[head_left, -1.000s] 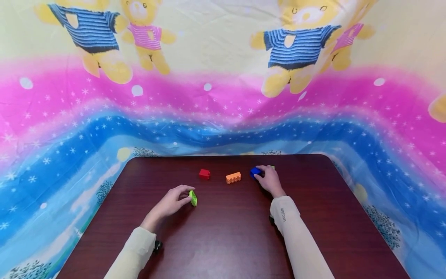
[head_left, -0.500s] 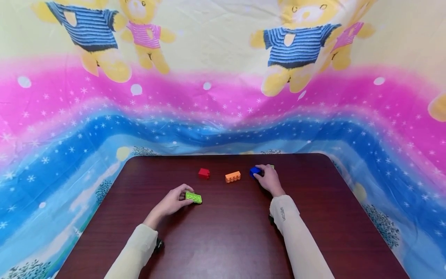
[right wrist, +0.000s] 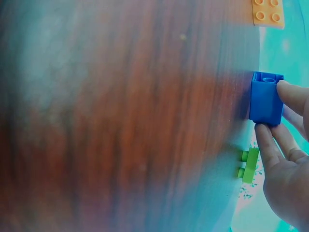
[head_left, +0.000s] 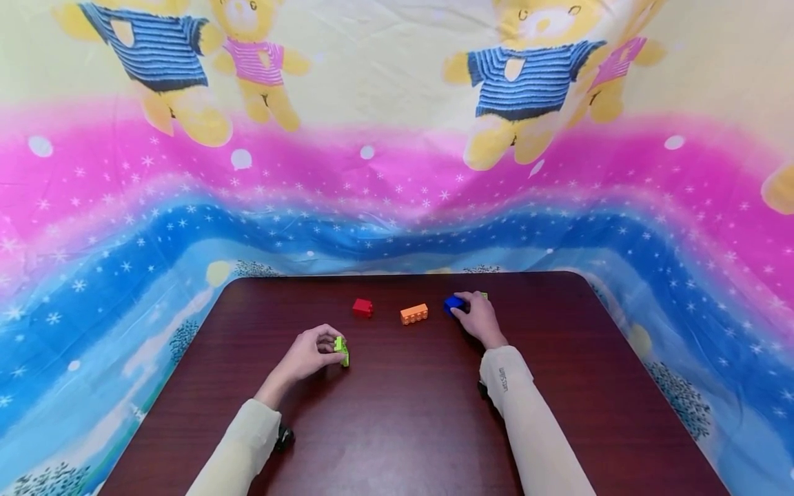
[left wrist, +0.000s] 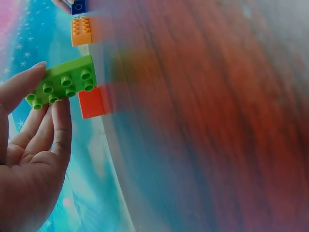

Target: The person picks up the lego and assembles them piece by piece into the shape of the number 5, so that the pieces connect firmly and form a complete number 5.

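Between thumb and fingers, my left hand (head_left: 310, 353) pinches a lime-green toy building brick (left wrist: 65, 81) above the table. Its two rows of studs face the camera in the left wrist view. At the back right, my right hand (head_left: 480, 319) holds a blue building brick (right wrist: 267, 99), thumb on one side and fingertips on the other. That brick's hollow end shows in the right wrist view, and it sits at the tabletop. Just beyond the right hand lies a second green brick (right wrist: 250, 165), mostly hidden by the hand in the head view.
A red brick (head_left: 362, 308) and an orange brick (head_left: 413, 315) lie between the two hands toward the back of the dark wooden table (head_left: 397, 413). A printed cloth (head_left: 384, 179) with bears hangs behind the table's far edge.
The green brick in my left hand has turned, showing its broad hollow underside half a second ago and standing narrow now. My right hand and the blue brick stay in place.
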{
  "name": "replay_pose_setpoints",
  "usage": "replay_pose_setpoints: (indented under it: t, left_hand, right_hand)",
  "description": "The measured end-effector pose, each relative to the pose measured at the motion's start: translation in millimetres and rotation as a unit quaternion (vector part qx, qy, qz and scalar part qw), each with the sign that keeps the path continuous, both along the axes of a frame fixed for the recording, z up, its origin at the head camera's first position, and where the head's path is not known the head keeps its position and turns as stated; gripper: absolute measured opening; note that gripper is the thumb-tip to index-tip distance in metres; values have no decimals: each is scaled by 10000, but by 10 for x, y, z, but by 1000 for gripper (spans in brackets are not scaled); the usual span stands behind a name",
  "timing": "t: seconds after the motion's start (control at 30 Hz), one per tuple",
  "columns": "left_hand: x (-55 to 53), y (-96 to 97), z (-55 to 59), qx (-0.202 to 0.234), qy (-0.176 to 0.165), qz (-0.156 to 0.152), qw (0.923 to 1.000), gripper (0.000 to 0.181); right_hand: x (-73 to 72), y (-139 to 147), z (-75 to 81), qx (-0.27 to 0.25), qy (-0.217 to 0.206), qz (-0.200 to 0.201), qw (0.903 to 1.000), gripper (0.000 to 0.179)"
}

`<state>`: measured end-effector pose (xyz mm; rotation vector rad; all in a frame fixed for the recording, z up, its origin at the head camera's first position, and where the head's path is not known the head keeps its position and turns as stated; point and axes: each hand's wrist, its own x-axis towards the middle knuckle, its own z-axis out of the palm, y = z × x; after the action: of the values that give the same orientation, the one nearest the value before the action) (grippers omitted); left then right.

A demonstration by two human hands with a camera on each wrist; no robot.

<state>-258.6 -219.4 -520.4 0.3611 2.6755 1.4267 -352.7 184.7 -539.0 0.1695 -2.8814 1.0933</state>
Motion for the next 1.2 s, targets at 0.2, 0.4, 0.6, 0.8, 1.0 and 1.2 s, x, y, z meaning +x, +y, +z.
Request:
replay_pose_setpoints:
  t: [0.2,0.4,0.6,0.8,1.0,1.2]
  left_hand:
    - [-10,-1,-25,-175,115,-265,9994,38]
    - [0,15,-38,-172,101,-539,9983,39]
    - [-2,21,-59,-392,92,-523,9978,39]
    - [-6,20,-59,-414,1,-487,9980,38]
    - [0,-2,-61,-369,-59,-535,9979,38]
    - [9,11,-61,-667,36,-601,9960,37]
  right_hand:
    - [12,-1,6,19,8,4,10000,49]
    - [5,-1,-6,39,42,16,10000,49]
    - [8,-2,-3,-2,53,24,10000,49]
    - [24,3,14,-40,39,3,10000,49]
    - [18,-10,19,-50,-20,-12,10000,49]
    - [5,-2,4,-30,2,-5,10000,49]
